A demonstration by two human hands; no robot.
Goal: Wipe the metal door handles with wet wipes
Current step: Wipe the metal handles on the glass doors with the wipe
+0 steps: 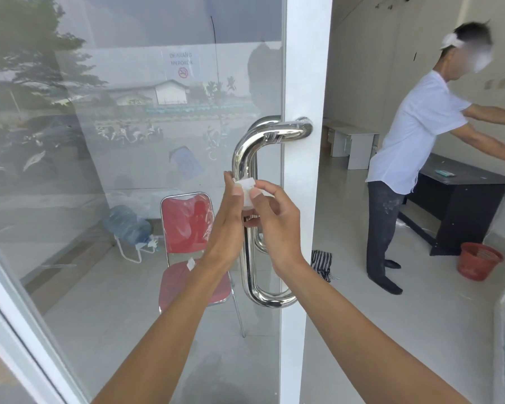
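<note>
A polished metal door handle point(247, 150), D-shaped, is mounted on the white frame of a glass door point(303, 83). A small folded white wet wipe point(247, 188) is pinched between both my hands, right in front of the handle's vertical bar at mid-height. My left hand point(229, 217) holds its left edge with thumb and fingers. My right hand point(274, 220) grips its right side with thumb on top. A second handle on the inner side of the glass shows behind the first.
Behind the glass stand a red folding chair point(184, 228) and a water jug point(127, 224). Through the open doorway a person in a white shirt point(411, 135) leans over a dark desk point(464, 199); a red basket point(480, 260) sits on the floor.
</note>
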